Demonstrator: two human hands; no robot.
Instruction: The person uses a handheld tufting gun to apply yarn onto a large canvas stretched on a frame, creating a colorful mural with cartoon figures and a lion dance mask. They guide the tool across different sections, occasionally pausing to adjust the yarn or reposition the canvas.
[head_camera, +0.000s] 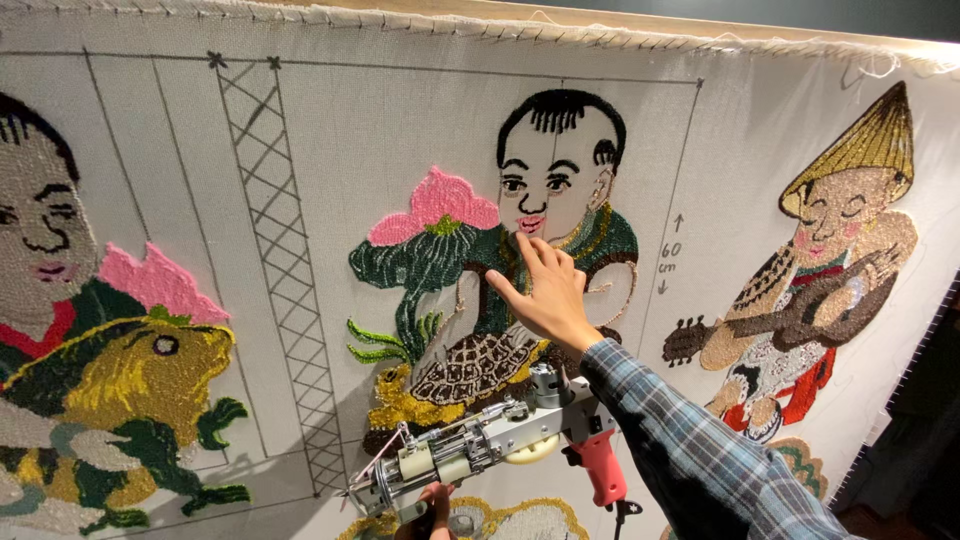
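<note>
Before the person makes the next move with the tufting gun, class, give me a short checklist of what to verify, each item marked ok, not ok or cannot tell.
1. Right hand flat on the cloth, over the middle tufted figure: ok.
2. Left hand gripping the tufting gun from below: cannot tell, only part of the hand shows at the picture's lower edge.
3. Gun's needle end pointed at the cloth: ok.
4. Right fingers well away from the needle end: ok.
5. Cloth taut on the frame: ok, it looks flat and unwrinkled.
6. Yarn feeding freely: cannot tell.
</note>
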